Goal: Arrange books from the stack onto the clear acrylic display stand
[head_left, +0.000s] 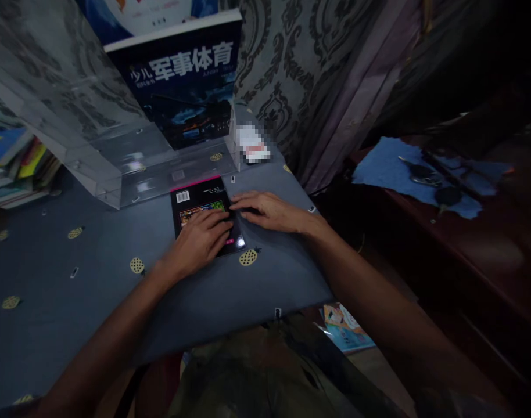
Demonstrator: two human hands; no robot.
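Observation:
A small black book [196, 200] with a pink top edge and a barcode lies flat on the blue-grey tablecloth [95, 278]. My left hand [202, 238] rests flat on its cover, fingers stretched out. My right hand [265, 210] lies flat at the book's right edge, fingers pointing left and touching it. Neither hand grips anything.
A clear acrylic stand [95, 133] holds a large dark book [182, 75] upright behind the small one. Stacked books [13, 165] sit at far left. Patterned curtains [318, 69] hang behind. At the right is a dark wooden cabinet with a blue cloth [387, 168]. A booklet [346, 328] lies on the floor.

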